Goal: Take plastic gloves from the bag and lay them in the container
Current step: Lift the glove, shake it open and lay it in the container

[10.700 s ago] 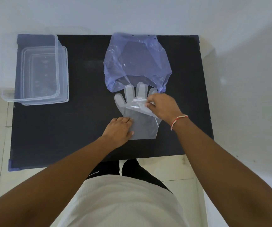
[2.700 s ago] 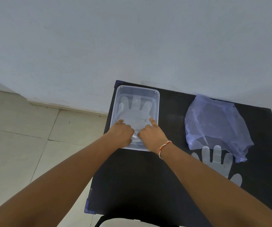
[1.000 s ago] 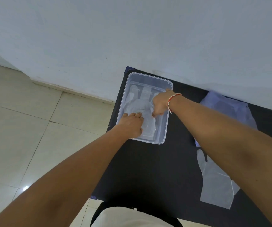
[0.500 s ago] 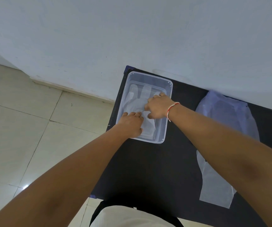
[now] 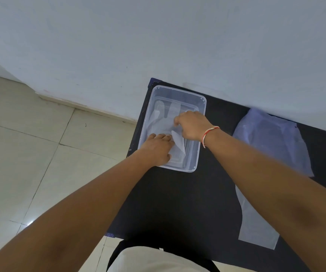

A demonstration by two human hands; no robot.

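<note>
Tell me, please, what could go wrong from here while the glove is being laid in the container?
The right hand is lifting an edge of the glove in the container, so it may fold or crease rather than lie flat. The second glove lies beneath the right forearm, which might drag it off the table.

two gloves [image 5: 159,122] [image 5: 256,222], one bag [image 5: 272,142], one container [image 5: 201,122]
</note>
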